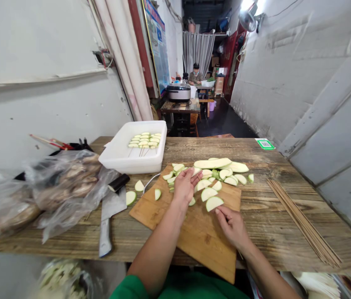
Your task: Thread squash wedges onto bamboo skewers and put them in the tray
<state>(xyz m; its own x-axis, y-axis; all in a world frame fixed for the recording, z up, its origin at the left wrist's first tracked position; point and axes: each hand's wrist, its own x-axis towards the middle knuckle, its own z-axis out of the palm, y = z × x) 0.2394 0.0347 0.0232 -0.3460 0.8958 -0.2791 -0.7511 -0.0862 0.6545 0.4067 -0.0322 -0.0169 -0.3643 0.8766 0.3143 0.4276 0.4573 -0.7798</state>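
Note:
My right hand (232, 226) is closed, pinching a thin wooden skewer; its end shows below the palm. A row of half-moon zucchini slices (214, 203) lines up above those fingertips, apparently threaded on the skewer. My left hand (184, 187) is closed round a pale zucchini slice (196, 171), near the row's far end. Both hands are over a wooden cutting board (208, 238). Loose cut slices and long zucchini pieces (213, 163) lie at the board's far edge. A bundle of bare skewers (303, 222) rests on the table at the right.
A white plastic tub (132, 162) with filled skewers stands at the back left. A cleaver (110, 216) lies left of the board, beside plastic bags (69, 182) of brownish food. The wooden table (262, 224) carries everything. Another person (196, 76) sits far back.

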